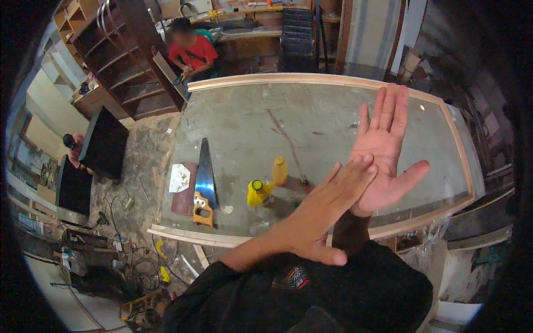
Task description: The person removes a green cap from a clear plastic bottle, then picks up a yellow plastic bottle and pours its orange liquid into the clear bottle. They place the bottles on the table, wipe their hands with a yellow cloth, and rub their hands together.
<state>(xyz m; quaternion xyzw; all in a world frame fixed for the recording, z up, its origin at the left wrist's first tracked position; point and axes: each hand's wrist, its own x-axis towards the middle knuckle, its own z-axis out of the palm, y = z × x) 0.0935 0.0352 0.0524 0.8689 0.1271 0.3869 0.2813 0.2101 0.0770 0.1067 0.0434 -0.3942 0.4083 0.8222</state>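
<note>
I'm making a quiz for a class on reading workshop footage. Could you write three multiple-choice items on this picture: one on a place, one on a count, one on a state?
1. Where does the handsaw lie?
A. on the floor
B. on the grey tabletop's left part
C. on a shelf

2. How many yellow bottles stand on the table?
A. two
B. four
C. none

3. How is the right hand?
A. clenched in a fist
B. gripping the saw
C. open, palm up, fingers spread

Answers: 1 B, the saw rests flat beside a dark board near the table's left edge. 2 A, two stand close together near the middle. 3 C, the palm faces the camera, with the left hand's fingers laid across its heel.
</note>
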